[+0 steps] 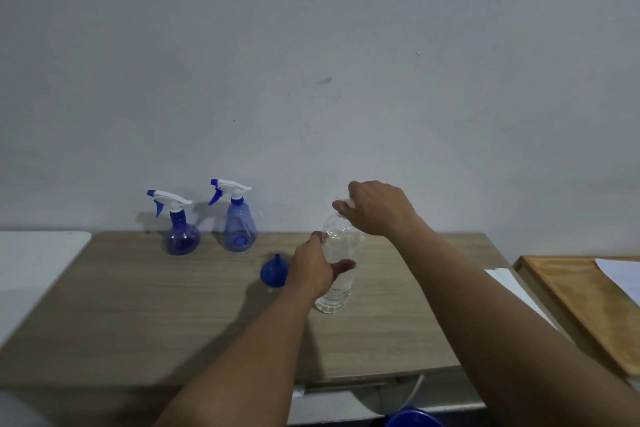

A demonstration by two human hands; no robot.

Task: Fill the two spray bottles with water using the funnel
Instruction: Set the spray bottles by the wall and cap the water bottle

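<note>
Zero seem filled: round spray bottle [181,237] and cone spray bottle [240,230] stand capped at ten o'clock, funnel [274,272] idle on the counter [138,305], left hand [311,269] grip wrapping the water bottle [337,250], right hand [377,208] grip pinching its top.

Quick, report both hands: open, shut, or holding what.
Left hand: grips the clear water bottle around its middle.
Right hand: fingers curled over the top of the same bottle, gripping it there.
</note>
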